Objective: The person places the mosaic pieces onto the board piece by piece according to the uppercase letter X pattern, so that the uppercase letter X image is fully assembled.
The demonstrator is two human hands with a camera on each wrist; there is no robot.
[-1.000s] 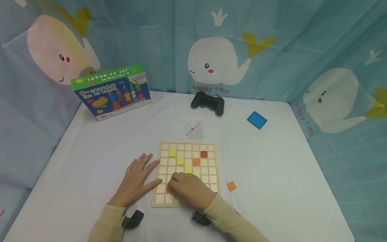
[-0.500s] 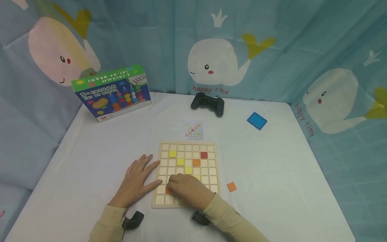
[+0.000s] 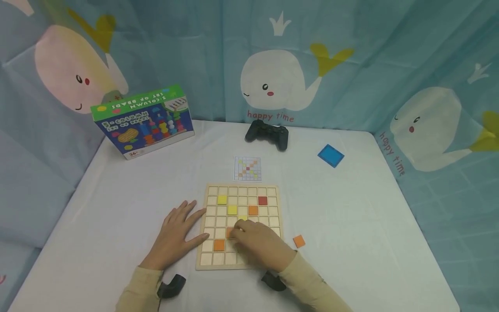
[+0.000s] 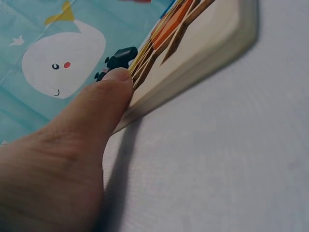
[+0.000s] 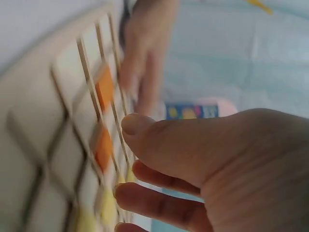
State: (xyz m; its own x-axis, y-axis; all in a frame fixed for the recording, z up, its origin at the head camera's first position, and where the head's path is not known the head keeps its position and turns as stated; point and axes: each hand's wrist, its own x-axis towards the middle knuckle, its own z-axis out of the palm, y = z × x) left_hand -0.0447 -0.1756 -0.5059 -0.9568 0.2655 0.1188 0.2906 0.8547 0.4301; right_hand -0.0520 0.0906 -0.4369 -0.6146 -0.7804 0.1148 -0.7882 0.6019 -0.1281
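Note:
A square wooden grid board (image 3: pixel 210 258) lies in front of me with yellow, orange and red tiles in some cells. My left hand (image 3: pixel 175 234) lies flat with spread fingers, thumb and index fingertip at the board's left edge; its thumb (image 4: pixel 108 96) shows against the rim in the left wrist view. Over the board's middle, my right hand (image 3: pixel 261 242) bends its fingers beside an orange tile (image 5: pixel 103 150). Thumb and fingers are apart, with nothing between them. A second orange tile (image 3: pixel 219 245) sits in a lower-left cell. The right hand hides several cells.
A loose orange tile (image 3: pixel 299 241) lies right of the board. Behind the board are a printed grid card (image 3: pixel 247 169) and a black game controller (image 3: pixel 267 134). A blue tray (image 3: pixel 331 155) lies back right, a bead-set box (image 3: pixel 144 123) stands back left.
My right hand has moved off the lower-left orange tile, up and to the right, uncovering that tile and part of another orange one. The left hand has stayed in place.

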